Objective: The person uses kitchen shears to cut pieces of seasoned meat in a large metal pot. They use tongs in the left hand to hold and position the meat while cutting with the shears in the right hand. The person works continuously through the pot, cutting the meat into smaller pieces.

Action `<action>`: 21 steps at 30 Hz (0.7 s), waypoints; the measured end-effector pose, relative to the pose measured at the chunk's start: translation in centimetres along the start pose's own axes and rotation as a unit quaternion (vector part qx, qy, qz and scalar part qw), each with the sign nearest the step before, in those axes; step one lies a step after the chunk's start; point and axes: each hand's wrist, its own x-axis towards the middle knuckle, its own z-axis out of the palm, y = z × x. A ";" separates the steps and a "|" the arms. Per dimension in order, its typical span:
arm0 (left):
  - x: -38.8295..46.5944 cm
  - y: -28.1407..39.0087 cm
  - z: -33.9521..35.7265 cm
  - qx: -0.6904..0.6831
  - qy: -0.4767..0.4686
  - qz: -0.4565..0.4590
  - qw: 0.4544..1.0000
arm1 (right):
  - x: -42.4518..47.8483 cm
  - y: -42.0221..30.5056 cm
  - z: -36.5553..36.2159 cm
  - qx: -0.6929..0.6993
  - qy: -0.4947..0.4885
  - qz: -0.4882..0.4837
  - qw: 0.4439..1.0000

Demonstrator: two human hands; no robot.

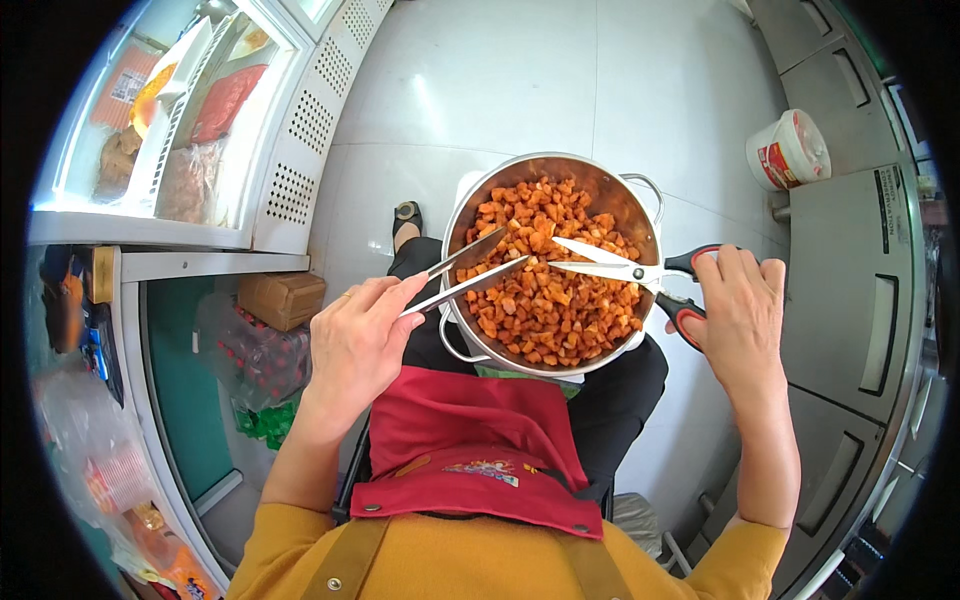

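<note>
A steel pot (517, 164) with two loop handles stands before me, between my knees. It is filled well up with small reddish-orange chunks (577, 315), which look like seasoned diced meat. My left hand (360, 341) grips metal tongs (469, 285) from the left; their two tips are apart over the chunks, and I see no piece between them. On the right, my right hand (739, 307) has its fingers in the black and red handles of kitchen scissors (637, 273). The scissor blades are spread and point left over the pot, near the tong tips.
A lit display fridge (281, 172) with packaged food stands at the left. Below it are a cardboard box (281, 300) and plastic bags (255, 352). A white bucket (769, 154) sits by the steel cabinets (847, 300) at right. Pale tiles (480, 75) cover the floor.
</note>
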 end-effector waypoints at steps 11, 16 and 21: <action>-0.3 0.3 -0.3 -0.005 0.008 0.000 1.000 | 2.3 0.2 1.4 -0.013 0.005 0.010 1.000; 0.1 0.3 -0.3 0.002 0.005 0.008 1.000 | 2.8 -0.5 1.7 0.019 0.006 -0.021 1.000; -0.1 0.0 -0.3 0.003 0.010 0.002 1.000 | 2.1 0.9 1.1 0.030 -0.005 0.011 0.999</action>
